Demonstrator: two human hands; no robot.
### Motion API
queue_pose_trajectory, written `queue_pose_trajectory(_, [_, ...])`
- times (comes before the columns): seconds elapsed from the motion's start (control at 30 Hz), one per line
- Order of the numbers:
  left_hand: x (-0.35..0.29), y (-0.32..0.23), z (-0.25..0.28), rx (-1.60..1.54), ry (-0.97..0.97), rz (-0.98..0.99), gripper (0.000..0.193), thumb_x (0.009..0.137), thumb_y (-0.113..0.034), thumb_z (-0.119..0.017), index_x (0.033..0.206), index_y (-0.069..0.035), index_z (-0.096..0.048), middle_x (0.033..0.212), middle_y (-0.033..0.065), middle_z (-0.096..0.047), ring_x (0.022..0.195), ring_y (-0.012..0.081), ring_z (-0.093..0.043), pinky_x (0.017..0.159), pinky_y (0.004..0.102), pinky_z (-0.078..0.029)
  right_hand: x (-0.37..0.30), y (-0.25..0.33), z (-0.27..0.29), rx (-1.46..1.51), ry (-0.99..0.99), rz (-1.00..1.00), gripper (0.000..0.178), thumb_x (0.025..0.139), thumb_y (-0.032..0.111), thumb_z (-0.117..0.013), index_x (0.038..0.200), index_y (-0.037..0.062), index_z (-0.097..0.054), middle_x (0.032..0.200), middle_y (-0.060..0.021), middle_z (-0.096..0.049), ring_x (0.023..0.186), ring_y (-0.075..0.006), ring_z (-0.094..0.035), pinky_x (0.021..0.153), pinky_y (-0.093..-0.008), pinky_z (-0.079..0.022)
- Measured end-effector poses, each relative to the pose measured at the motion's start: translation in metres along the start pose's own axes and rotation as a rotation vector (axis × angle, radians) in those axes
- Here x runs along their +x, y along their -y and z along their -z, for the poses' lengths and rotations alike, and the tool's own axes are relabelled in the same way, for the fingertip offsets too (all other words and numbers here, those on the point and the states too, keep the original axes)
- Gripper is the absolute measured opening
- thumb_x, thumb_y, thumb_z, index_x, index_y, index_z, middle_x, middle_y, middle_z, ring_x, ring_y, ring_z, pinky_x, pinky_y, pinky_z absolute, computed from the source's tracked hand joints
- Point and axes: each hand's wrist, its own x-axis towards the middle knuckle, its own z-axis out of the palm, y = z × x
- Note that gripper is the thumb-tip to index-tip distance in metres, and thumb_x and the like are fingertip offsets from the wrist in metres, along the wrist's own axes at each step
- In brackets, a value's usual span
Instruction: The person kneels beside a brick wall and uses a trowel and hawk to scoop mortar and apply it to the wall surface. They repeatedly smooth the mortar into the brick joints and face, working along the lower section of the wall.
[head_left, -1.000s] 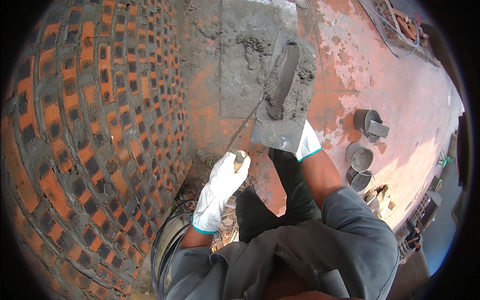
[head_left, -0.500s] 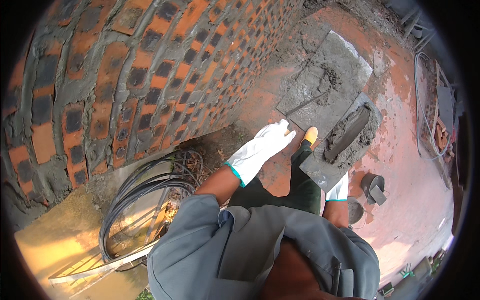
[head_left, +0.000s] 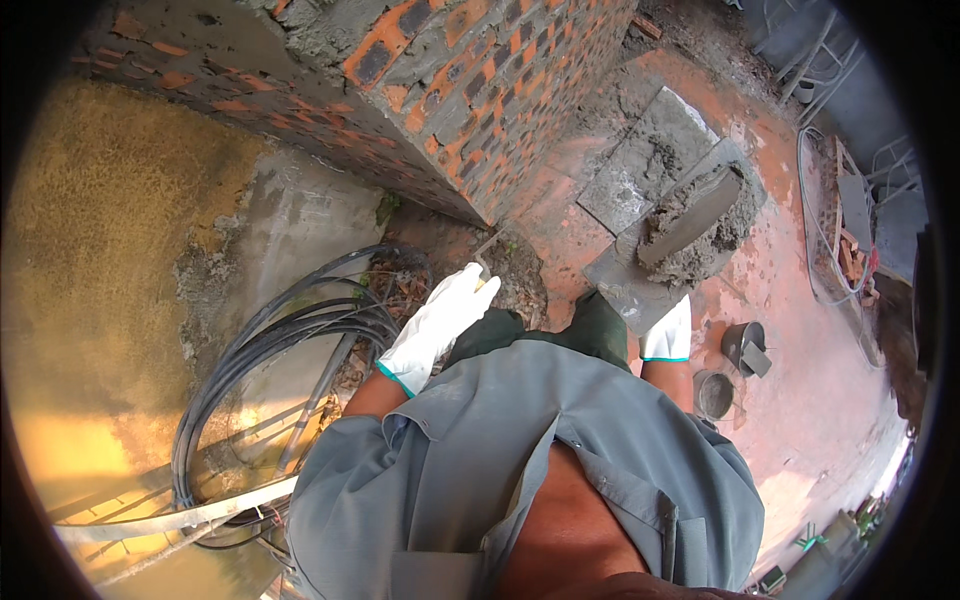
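My left hand (head_left: 450, 312), in a white glove with a green cuff, is closed around the handle of a trowel. Only the trowel's thin metal part (head_left: 490, 243) shows past the fingers, near the foot of the brick wall's corner (head_left: 470, 150). My right hand (head_left: 668, 330), gloved the same way, is under the near edge of a grey mortar board (head_left: 630, 288) and holds it up; the board hides its fingers. A thick heap of wet mortar (head_left: 725, 225) lies on the board, with a long smooth face cut along it.
Coiled black hoses (head_left: 270, 350) lie at left beside the yellow wall (head_left: 120, 240). A mortar-smeared flat sheet (head_left: 615, 190) lies on the reddish floor (head_left: 800, 400) ahead. Two buckets, one dark (head_left: 740, 340) and one grey (head_left: 713, 393), stand at right. A pale rail (head_left: 190, 515) crosses lower left.
My view has turned left, bringing the wall's corner and yellow wall into sight. My left hand has drawn back and left with the trowel. My right hand still holds up the loaded board.
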Motion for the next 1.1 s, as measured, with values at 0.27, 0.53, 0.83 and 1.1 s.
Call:
queue_pose_trajectory(0.27, [-0.071,0.031,0.006,-0.002,-0.226,0.001,0.046,0.107,-0.043,-0.061,0.114,0.002,-0.062,0.107,0.0280,-0.071,0.105,0.0491,-0.068,0.090,0.0554,-0.052,-0.027,-0.020,-0.040,-0.026,0.118,-0.055,0.056,0.104,0.027,-0.073,0.152,0.0063,-0.055,0.145,-0.0097,-0.064,0.131,-0.0237,-0.063,0.112,-0.0403,-0.052])
queue_pose_trajectory(0.53, [-0.132,-0.001,-0.011,-0.360,-0.398,0.069,0.027,0.108,-0.030,-0.069,0.114,-0.005,-0.061,0.078,0.0039,-0.067,0.060,0.0104,-0.060,0.053,0.0283,-0.048,-0.040,-0.022,-0.054,-0.026,0.238,-0.052,0.055,0.105,0.028,-0.072,0.153,0.0065,-0.054,0.146,-0.0094,-0.064,0.131,-0.0235,-0.062,0.112,-0.0405,-0.051])
queue_pose_trajectory(0.83, [-0.189,-0.076,0.051,0.346,-0.690,-0.719,0.028,0.103,-0.025,-0.074,0.121,-0.004,-0.068,0.095,0.0135,-0.072,0.081,0.0292,-0.069,0.074,0.0382,-0.055,-0.043,-0.046,-0.079,-0.053,0.317,-0.004,0.054,0.107,0.028,-0.070,0.154,0.0067,-0.054,0.147,-0.0091,-0.064,0.132,-0.0233,-0.062,0.113,-0.0407,-0.051])
queue_pose_trajectory(1.1, [-0.142,-0.059,0.128,0.744,-0.704,-0.688,0.032,0.093,-0.028,-0.076,0.117,-0.008,-0.070,0.088,0.0130,-0.066,0.086,0.0370,-0.069,0.077,0.0506,-0.054,-0.058,-0.066,-0.157,-0.089,0.337,0.003,0.051,0.113,0.029,-0.061,0.158,0.0081,-0.052,0.152,-0.0087,-0.063,0.132,-0.0244,-0.063,0.113,-0.0425,-0.052])
